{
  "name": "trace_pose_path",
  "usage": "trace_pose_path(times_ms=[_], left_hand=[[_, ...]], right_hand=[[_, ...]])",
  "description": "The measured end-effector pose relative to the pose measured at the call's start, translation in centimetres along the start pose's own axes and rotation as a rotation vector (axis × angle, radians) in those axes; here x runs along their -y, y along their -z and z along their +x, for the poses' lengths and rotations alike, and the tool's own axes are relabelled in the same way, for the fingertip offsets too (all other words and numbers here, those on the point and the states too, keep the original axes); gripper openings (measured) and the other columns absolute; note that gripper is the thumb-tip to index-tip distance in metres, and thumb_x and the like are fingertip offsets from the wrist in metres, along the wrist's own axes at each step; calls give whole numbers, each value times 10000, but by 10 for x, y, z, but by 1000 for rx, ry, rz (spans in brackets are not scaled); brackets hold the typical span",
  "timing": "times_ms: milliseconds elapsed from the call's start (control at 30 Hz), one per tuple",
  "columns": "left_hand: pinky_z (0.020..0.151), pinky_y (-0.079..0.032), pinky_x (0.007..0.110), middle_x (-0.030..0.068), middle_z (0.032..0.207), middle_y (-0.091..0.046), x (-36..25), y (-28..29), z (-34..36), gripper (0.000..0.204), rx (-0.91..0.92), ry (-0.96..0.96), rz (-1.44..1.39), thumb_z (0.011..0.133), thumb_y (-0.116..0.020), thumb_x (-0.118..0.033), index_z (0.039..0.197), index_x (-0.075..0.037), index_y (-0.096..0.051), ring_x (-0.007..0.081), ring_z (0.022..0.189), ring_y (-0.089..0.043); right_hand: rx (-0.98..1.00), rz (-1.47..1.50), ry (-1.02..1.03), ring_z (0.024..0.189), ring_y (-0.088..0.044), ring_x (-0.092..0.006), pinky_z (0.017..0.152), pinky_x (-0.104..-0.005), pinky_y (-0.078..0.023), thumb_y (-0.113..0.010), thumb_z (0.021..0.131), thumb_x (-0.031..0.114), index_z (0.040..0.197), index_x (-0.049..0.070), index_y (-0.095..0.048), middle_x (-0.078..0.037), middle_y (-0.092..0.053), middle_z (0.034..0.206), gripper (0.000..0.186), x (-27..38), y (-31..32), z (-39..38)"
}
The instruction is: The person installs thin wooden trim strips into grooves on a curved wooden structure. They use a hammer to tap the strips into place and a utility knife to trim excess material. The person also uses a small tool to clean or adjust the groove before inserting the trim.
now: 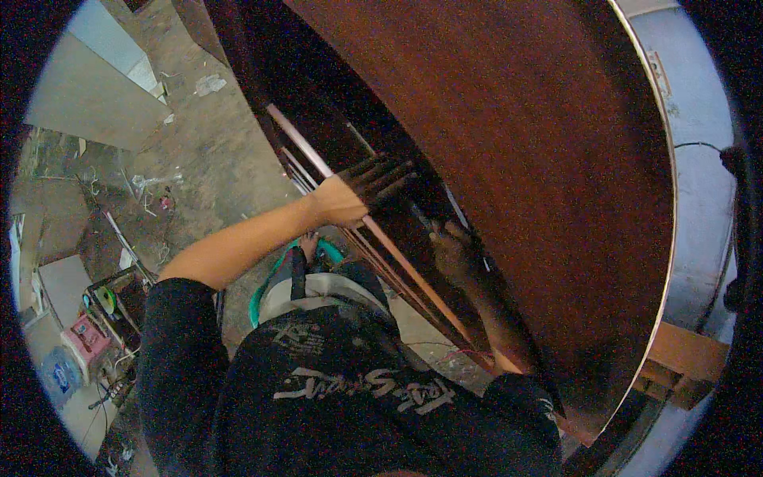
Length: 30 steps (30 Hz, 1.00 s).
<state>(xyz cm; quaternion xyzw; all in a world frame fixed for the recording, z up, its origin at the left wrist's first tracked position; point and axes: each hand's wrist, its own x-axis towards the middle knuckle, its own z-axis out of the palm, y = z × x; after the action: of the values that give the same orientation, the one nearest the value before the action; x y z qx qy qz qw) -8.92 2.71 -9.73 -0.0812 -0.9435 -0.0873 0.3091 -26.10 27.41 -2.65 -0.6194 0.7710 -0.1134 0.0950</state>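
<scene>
Cabinet-looking thing (548,183) in dark brown wood hogs most of the view, its shadowed opening facing the person, pale strip (300,141) along the near edge. Both hands are in there; whatever else it holds is too dark to make out. Concrete floor (211,131) on the left, scraps all over. Far right, a lighter brown open-fronted unit (679,366), contents unclear. Lower left, a dark-framed rack (119,278) with a round yellow-green thing (103,300) in it, near a blue jug (61,372) and just beside it a pink box (87,337), can't see inside either. Left hand (369,184) lies across the strip, fingers stretched out, gripping nothing I can see. Right hand (453,248) is deeper in, fingers partly curled by a slim greyish thing (420,215); can't tell if it's held.
</scene>
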Motion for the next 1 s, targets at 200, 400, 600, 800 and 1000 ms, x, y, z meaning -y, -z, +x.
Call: trace_pose_path(times_ms=[200,400,600,800,1000], left_hand=[[1160,-263,442,191,1501,-345,1,6,-1,864,301,40,-112,658,-618,-283,1440,-13,-370,365,1379,-337],[1102,-360,450,202,1453,-411,2,-2,10,803,978,184,-286,639,-638,-286,1380,-35,-462,391,1350,-374],[1052,-400,461,172,1254,-604,-2,-18,-8,530,177,21,-145,727,-621,-298,1224,-112,-618,359,1209,-537],[944,-489,443,168,1242,-601,-1,-57,-27,497,167,6,-140,641,-639,-299,1076,-61,-675,353,1136,-580],[968,-456,464,156,1157,-644,5,-46,-22,415,525,109,-156,727,-596,-244,1107,-91,-659,356,1093,-600]], right_hand=[[-30,38,78,629,-557,-298,551,-390,-449,-614,853,31,991,2,-681,-137,-579,741,156,4,-2,10],[-22,21,155,632,-557,-294,552,-389,-450,-619,853,36,996,4,-679,-135,-579,744,158,-12,-14,7],[-26,-27,221,634,-556,-290,553,-388,-450,-623,853,41,1001,7,-677,-133,-579,748,160,-22,-24,-9],[-43,-74,295,636,-555,-286,554,-387,-451,-628,853,46,1005,10,-675,-131,-579,751,163,-28,-31,-14],[-55,-149,399,638,-555,-282,555,-385,-451,-632,854,51,1010,12,-673,-129,-579,754,167,-38,-40,-11]])
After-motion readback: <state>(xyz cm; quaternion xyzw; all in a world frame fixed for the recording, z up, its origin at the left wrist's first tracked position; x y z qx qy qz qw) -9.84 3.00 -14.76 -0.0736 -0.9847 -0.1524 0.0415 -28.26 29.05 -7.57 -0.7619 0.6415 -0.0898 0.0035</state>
